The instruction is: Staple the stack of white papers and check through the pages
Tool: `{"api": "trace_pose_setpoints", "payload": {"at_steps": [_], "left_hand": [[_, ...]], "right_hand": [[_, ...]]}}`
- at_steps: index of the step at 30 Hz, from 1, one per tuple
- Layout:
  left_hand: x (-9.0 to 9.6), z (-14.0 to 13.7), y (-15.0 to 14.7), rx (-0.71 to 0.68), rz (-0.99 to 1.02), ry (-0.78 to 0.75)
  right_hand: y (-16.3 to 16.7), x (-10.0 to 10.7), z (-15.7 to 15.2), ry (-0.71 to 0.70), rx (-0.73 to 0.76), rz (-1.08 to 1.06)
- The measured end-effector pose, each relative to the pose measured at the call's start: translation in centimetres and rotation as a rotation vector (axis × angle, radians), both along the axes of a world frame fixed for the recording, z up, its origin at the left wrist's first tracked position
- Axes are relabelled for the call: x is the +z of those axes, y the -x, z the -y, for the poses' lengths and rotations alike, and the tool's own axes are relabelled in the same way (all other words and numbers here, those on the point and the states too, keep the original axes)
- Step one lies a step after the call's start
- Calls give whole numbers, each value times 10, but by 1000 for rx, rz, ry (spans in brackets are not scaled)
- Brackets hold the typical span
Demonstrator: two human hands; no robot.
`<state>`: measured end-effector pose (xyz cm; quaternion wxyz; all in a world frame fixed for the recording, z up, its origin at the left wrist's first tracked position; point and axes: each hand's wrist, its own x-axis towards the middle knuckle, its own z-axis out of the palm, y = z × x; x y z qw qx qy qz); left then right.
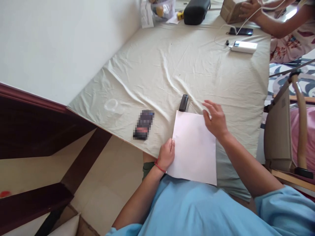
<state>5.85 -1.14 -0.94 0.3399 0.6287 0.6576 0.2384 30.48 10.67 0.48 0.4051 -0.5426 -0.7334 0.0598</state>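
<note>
A blank white sheet of paper [194, 147] lies at the table's near edge, its lower end close to my blue shirt. My left hand [167, 153], with a red cord at the wrist, is closed on the sheet's left edge, thumb on top. Over the sheet's upper right corner is my right hand [215, 119], its fingers apart and holding nothing; whether it touches the paper I cannot tell. Just beyond the sheet's top left corner lies a small black oblong object [183, 103], possibly a stapler. A phone-shaped dark thing [144, 125], blurred by pixels, lies left of the sheet.
A pale cloth [147, 75] covers the table. A clear round lid [111, 105] lies left. Farther back are a black case [197, 12], a white power bank [244, 47] with a cable, and a dark phone [241, 31]. Another person's hands hold cardboard [230, 12]. A chair [279, 127] stands right.
</note>
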Motion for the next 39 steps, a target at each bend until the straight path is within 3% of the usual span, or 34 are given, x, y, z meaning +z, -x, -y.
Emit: {"api": "trace_pose_setpoints", "payload": {"at_steps": [2, 4, 9, 18, 24, 34, 39], "left_hand": [[-1, 10, 6, 2, -46, -48], [-5, 17, 14, -8, -92, -92], [-20, 21, 30, 1, -245, -219], [-31, 20, 26, -7, -374, -337], [-33, 20, 26, 13, -371, -313], [-25, 14, 23, 113, -179, -181], [-27, 13, 22, 106, -200, -164]], "right_hand": [[-17, -7, 15, -36, -133, -84], [-25, -15, 28, 36, -215, -174], [-22, -31, 35, 241, -270, -339], [-34, -45, 35, 494, -87, -542], [-34, -53, 33, 455, -105, -824], [-31, -51, 30, 402, -140, -707], [-33, -53, 30, 396, -142, -688]]}}
